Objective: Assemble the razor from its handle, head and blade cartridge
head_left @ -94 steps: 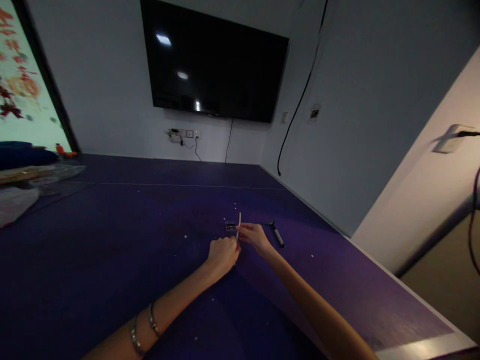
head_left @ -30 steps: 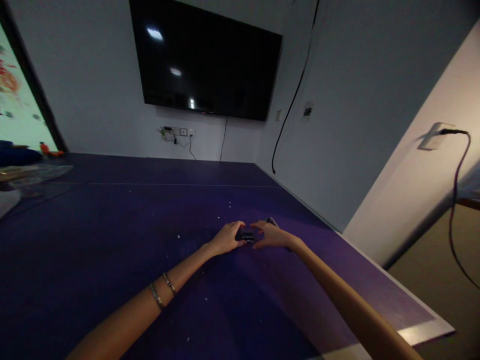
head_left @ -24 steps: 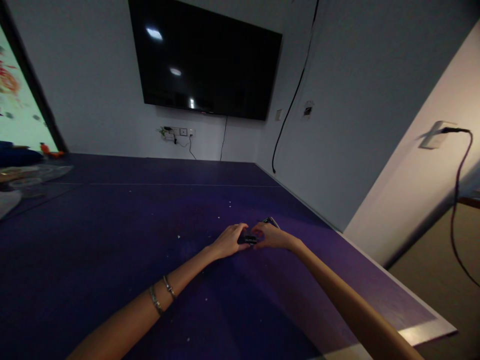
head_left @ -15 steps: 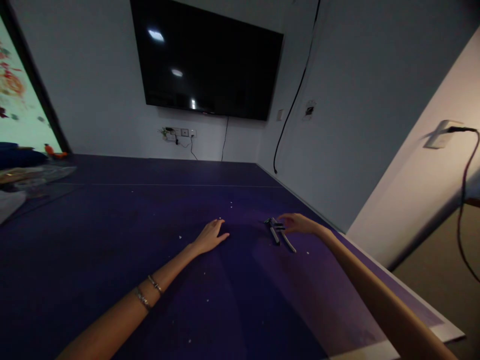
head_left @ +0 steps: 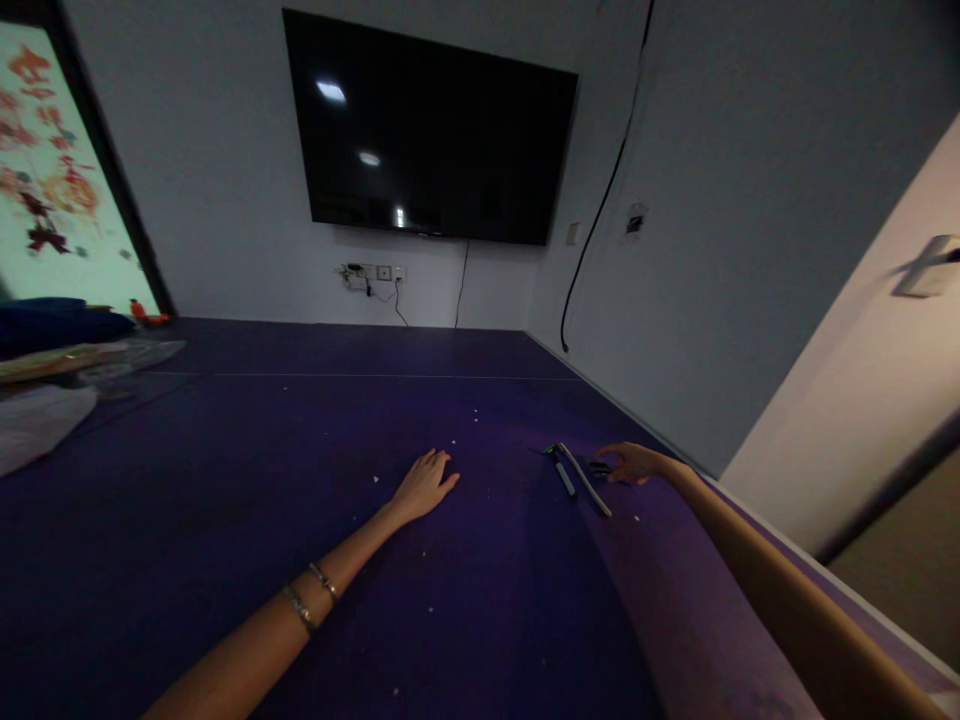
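My left hand (head_left: 426, 487) lies palm down on the purple-blue tabletop (head_left: 337, 620), fingers stretched out and holding nothing. Two bracelets (head_left: 311, 597) circle that forearm. At the right, my right hand (head_left: 631, 464) has its fingers closed on a small dark object (head_left: 600, 467), mostly hidden and too small to name exactly. Left of those fingers lie a long, pale, slightly curved strip (head_left: 586, 482) and a shorter dark stick (head_left: 565, 474) with a greenish far end. Strip and stick lie side by side, apart from the right hand.
Small white scraps (head_left: 376, 479) dot the tabletop. Plastic bags (head_left: 45, 420) and dark blue cloth (head_left: 56, 322) are piled at the far left. A black cable (head_left: 600, 215) hangs down the right wall, and a large screen (head_left: 435, 130) is mounted on the back wall.
My right hand has moved right, drawing the small dark object away from the strip and stick. The left hand stays on the tabletop, its fingers a little flatter. The view has shifted slightly.
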The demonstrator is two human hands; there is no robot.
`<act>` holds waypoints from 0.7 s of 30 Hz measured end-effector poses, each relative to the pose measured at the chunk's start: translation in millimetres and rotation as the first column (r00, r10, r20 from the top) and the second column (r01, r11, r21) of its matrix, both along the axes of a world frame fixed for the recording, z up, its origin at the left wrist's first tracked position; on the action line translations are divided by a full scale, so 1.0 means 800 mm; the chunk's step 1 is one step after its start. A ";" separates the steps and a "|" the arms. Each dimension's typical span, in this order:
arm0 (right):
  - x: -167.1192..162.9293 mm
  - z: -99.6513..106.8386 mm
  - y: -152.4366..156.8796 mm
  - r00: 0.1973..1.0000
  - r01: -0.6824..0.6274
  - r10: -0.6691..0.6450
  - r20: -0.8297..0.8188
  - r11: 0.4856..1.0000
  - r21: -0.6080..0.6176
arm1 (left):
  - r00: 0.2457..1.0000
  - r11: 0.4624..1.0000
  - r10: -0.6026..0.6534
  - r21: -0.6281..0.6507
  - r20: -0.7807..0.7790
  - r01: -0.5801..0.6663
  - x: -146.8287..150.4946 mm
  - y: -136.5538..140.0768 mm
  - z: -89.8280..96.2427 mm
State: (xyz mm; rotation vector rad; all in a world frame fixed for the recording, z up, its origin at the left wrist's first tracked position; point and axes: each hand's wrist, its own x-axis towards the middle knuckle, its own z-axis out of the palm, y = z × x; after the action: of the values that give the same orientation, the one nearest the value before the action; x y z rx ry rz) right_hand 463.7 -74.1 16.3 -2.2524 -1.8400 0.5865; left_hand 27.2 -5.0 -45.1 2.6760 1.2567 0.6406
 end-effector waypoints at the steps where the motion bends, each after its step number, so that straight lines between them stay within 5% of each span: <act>1: 0.000 0.000 0.002 1.000 0.004 -0.005 -0.028 0.999 -0.039 | 1.000 1.000 0.002 -0.003 0.002 -0.002 0.000 0.000 0.000; 4: 0.002 -0.003 0.009 0.993 -0.003 -0.014 -0.114 0.989 -0.147 | 1.000 1.000 0.004 -0.009 0.011 -0.004 0.000 0.001 -0.001; 21: 0.015 -0.013 0.019 0.989 -0.006 -0.016 -0.146 0.989 -0.147 | 0.999 1.000 -0.007 0.021 0.045 0.006 -0.001 0.003 -0.004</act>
State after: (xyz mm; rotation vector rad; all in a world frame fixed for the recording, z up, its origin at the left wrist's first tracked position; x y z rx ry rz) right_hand 475.8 -59.3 6.1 -2.2339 -1.7726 0.8892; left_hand 26.5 -2.8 -48.2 2.6653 1.2368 0.7131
